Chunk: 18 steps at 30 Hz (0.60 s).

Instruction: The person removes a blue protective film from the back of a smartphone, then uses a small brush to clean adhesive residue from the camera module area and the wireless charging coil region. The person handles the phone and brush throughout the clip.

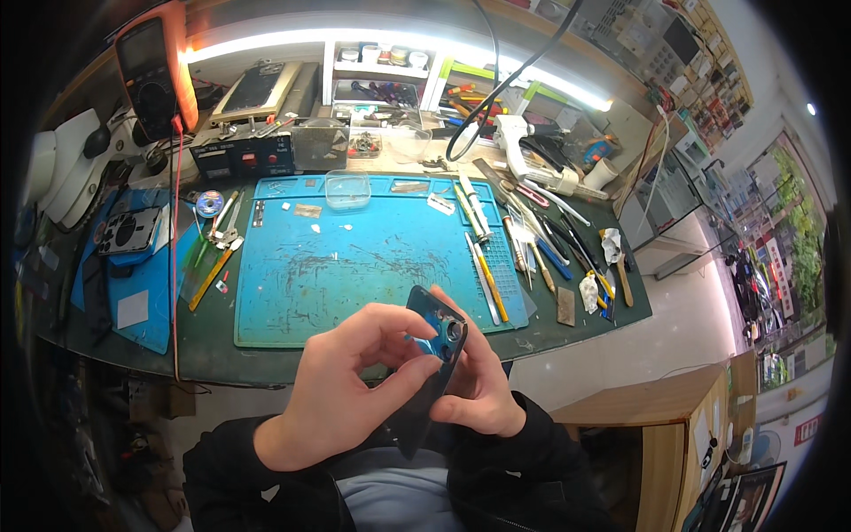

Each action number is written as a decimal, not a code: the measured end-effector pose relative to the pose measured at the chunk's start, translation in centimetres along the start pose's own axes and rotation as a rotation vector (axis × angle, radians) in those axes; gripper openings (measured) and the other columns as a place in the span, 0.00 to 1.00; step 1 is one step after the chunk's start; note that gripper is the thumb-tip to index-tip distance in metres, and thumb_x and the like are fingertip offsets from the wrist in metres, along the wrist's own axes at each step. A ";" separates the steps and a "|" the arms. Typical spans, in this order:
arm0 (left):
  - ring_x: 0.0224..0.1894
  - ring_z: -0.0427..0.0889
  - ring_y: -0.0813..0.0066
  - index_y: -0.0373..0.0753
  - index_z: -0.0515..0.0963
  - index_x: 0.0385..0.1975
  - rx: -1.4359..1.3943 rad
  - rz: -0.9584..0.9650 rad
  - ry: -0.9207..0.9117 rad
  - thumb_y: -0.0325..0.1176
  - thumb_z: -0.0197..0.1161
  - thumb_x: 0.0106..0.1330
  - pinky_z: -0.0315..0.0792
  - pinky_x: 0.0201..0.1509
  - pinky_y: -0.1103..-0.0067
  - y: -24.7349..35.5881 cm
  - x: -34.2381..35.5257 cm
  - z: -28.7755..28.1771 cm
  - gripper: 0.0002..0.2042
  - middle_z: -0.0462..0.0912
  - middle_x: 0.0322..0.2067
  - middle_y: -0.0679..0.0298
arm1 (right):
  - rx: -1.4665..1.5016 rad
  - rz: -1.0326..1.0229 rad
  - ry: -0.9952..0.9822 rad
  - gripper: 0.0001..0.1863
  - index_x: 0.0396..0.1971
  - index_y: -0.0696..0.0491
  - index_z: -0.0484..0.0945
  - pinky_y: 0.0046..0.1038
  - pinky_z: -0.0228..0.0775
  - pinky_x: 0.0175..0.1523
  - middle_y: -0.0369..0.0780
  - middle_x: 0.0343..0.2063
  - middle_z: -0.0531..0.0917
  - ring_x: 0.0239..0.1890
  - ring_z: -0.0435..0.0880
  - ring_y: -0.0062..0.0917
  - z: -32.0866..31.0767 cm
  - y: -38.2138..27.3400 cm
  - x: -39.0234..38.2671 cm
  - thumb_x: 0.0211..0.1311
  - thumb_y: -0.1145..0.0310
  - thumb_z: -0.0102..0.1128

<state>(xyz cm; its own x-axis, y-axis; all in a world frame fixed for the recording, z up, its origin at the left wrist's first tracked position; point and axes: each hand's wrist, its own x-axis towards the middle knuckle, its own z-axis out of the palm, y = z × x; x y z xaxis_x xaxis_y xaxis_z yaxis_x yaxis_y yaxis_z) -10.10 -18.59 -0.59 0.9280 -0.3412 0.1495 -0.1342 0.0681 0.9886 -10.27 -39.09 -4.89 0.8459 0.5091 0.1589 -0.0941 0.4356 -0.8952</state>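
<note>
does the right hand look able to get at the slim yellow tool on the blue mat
Probably yes: the slim yellow tool lies uncovered just beyond the right hand, with nothing evident between them, though that hand would likely have to let go of the dark phone panel first

jacket (525, 483): black | sleeves (222, 457): long, black | shirt (399, 498): grey-blue | fingers (390, 321): bare

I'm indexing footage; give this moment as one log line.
left hand: close to lens rings | right hand: holding dark phone casing, tilted | blue mat: on bench
</note>
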 end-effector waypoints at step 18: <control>0.46 0.85 0.81 0.33 0.74 0.50 -0.156 -0.237 -0.076 0.17 0.66 0.68 0.80 0.53 0.81 2.0 0.2 -1.3 0.13 0.82 0.43 0.64 | -0.514 -0.220 -0.009 0.57 0.82 0.55 0.51 0.39 0.69 0.72 0.46 0.75 0.66 0.75 0.69 0.34 -0.4 -0.3 1.1 0.59 0.65 0.82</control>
<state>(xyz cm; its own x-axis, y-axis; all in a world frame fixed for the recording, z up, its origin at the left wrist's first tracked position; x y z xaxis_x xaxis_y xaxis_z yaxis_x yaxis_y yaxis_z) -9.66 -17.29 1.36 0.8978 -0.4333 -0.0786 0.1435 0.1192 0.9824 -9.15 -38.94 -4.61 0.8118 0.4547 0.3664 0.3541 0.1157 -0.9280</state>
